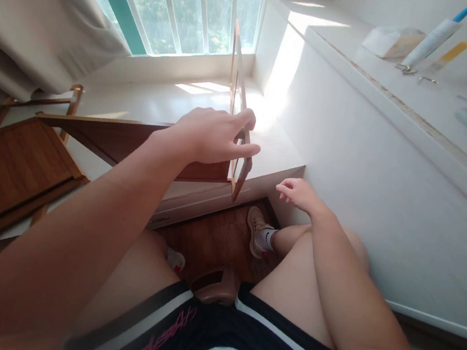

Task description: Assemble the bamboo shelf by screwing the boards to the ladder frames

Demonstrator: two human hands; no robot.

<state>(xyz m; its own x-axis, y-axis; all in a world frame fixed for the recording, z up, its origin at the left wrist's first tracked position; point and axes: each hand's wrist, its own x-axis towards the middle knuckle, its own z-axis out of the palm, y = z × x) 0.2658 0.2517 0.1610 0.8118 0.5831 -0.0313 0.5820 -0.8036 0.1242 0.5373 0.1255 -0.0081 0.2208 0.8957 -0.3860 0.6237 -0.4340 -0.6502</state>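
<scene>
My left hand reaches forward with its thumb and fingers around the edge of an upright narrow wooden frame. A brown wooden panel runs left from that frame, tilted, partly hidden behind my left forearm; the two appear to meet near its right end. To the right of the frame and apart from it, my right hand hangs in the air over the edge of the white ledge. Its fingers are curled together, and whatever they may hold is too small or hidden to make out.
At left lies another wooden panel piece with frame parts. On the right-hand shelf are a white tube with a blue tip, a crumpled packet and small metal hex keys. A curtain hangs beside the barred window.
</scene>
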